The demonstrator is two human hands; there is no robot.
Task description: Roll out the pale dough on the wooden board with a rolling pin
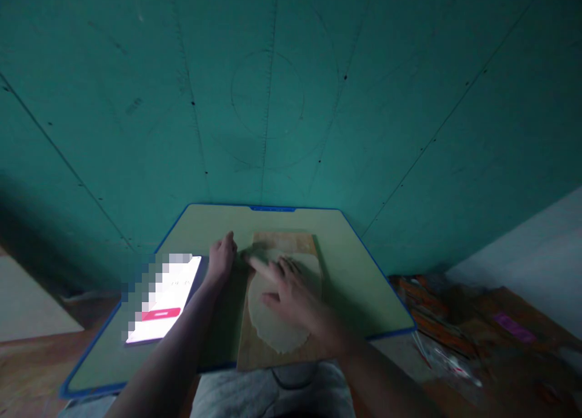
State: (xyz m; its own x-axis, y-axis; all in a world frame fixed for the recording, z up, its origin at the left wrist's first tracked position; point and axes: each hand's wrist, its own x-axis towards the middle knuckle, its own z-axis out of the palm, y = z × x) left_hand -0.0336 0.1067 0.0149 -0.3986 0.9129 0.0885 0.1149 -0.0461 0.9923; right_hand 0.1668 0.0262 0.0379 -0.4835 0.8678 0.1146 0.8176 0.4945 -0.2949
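Observation:
A flat, pale sheet of dough (277, 321) with an uneven edge lies on a wooden board (254, 352). Across its upper left part runs a rolling pin (260, 265), slanting, its left end sticking out past the board. My right hand (293, 293) rests over the pin's right part, fingers laid across it and thumb apart; that end of the pin is hidden beneath the hand. To the left of the board, my left hand (222, 255) is closed, close to the pin's free end but apart from it.
The board sits on a pale folding table (354, 284) with a blue rim. A lit phone or tablet (170, 296) lies at the left, partly blurred out. A green wall (273, 133) stands behind the table. Cardboard and plastic wrapping (454, 363) lie on the floor at right.

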